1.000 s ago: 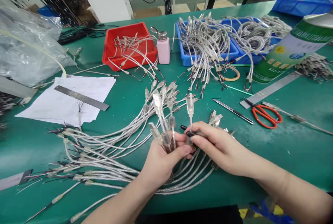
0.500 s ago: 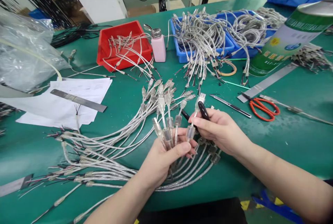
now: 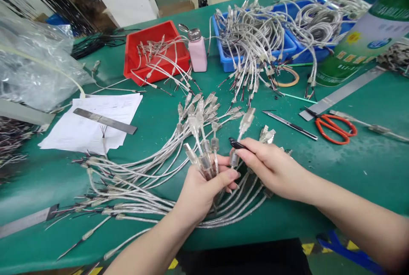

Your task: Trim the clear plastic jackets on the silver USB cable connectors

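My left hand (image 3: 204, 187) is closed round a fanned bunch of clear-jacketed USB cables (image 3: 200, 128), plugs pointing up and away, each with a grey ferrite bead below its plug. One USB cable (image 3: 246, 122) stands apart at the right of the bunch. Against its bead is a glossy black two-armed tool (image 3: 238, 144), gripped in my right hand (image 3: 273, 166); its kind is partly hidden by the fingers. More USB plugs (image 3: 266, 134) show behind my right hand. To the left, a spread of silvery cables (image 3: 137, 164) with stripped wire ends lies on the table.
Cables fill a red bin (image 3: 134, 60) and blue bins (image 3: 226, 64) at the back, with a pink pump bottle (image 3: 198, 53) between. Right are a craft knife (image 3: 290, 125), orange scissors (image 3: 335, 128), a steel ruler (image 3: 345, 92) and a green can (image 3: 361, 38). Papers (image 3: 86, 134) lie left.
The black tool has turned: its two spread arms showed before, and now one dark end lies across the bead. My view has shifted slightly. My left hand keeps its hold.
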`<act>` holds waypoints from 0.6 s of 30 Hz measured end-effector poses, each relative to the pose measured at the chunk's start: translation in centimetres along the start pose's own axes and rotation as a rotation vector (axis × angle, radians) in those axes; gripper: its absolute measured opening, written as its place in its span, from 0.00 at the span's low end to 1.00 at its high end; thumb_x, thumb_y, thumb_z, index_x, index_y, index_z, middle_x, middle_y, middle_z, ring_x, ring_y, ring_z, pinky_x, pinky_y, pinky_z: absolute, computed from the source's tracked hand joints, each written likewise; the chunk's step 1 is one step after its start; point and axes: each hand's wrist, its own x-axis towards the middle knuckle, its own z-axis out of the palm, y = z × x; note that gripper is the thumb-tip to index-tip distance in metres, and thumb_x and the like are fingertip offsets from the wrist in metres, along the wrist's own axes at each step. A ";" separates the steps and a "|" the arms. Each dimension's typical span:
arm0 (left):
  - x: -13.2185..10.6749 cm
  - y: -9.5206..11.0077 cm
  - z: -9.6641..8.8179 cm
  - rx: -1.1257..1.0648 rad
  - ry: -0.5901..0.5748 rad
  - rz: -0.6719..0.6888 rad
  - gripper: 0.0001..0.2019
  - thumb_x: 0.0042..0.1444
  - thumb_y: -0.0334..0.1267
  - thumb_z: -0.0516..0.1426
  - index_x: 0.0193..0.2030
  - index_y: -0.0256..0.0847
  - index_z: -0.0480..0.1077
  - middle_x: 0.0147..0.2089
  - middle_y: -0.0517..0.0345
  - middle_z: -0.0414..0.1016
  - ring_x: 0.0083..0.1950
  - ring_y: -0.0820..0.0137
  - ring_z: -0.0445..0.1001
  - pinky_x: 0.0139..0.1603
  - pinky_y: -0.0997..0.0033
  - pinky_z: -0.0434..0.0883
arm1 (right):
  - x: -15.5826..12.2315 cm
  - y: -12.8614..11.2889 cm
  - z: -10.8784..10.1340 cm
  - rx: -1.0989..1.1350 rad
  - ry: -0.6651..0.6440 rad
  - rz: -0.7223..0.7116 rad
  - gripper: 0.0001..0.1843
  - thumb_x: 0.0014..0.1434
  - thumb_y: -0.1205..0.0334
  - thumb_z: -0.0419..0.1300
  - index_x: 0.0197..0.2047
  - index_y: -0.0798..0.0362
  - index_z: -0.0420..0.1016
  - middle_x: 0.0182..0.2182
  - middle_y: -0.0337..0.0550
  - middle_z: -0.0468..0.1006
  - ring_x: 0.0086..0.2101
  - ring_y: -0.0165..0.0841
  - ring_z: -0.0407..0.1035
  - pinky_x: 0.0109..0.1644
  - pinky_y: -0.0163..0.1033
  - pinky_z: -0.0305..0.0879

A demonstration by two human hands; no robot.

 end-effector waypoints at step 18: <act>0.0 0.2 0.1 -0.065 -0.037 -0.022 0.10 0.50 0.32 0.63 0.40 0.35 0.71 0.29 0.55 0.79 0.26 0.75 0.74 0.29 0.79 0.71 | 0.3 0.0 -0.5 0.501 -0.076 0.125 0.18 0.66 0.51 0.49 0.50 0.56 0.65 0.21 0.34 0.63 0.22 0.24 0.59 0.25 0.31 0.55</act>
